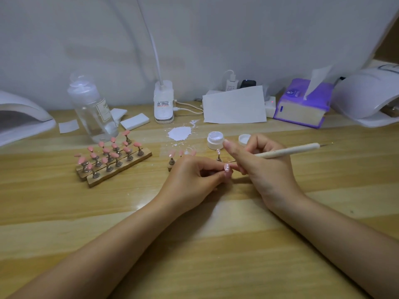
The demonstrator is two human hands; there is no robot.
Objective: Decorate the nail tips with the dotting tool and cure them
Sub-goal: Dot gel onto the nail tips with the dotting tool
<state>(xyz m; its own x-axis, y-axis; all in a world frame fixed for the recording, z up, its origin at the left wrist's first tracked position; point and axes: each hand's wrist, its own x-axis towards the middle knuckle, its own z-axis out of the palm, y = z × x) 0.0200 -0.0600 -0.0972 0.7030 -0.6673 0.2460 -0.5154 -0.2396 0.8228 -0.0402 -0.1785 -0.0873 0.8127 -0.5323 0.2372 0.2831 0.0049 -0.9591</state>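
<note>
Wooden table (194, 244) seen from above, both forearms reaching in; left hand (192, 180) with fingers curled, pinching a pink nail tip (227, 168) marked with white dots, held just above the table near its middle; right hand (263, 167) gripping the white dotting tool (287, 151) in curled fingers, forefinger extended, working end close beside the held tip, contact not discernible, free end pointing right; second dotted tip on a small stand (218, 155) just behind the hands; further pink tips on a wooden strip (181, 154) partly hidden by the left hand; wooden holder with rows of pink tips (112, 158) well to the left; open white jar (215, 140) and its lid (244, 140) just behind the right hand, white spill (179, 133) beside them; curing lamp (367, 96) at far right, another lamp (21, 117) at far left; clear bottle (92, 111), desk-lamp base (163, 102), sheet of paper (235, 105) and purple tissue pack (302, 104) along the back edge
</note>
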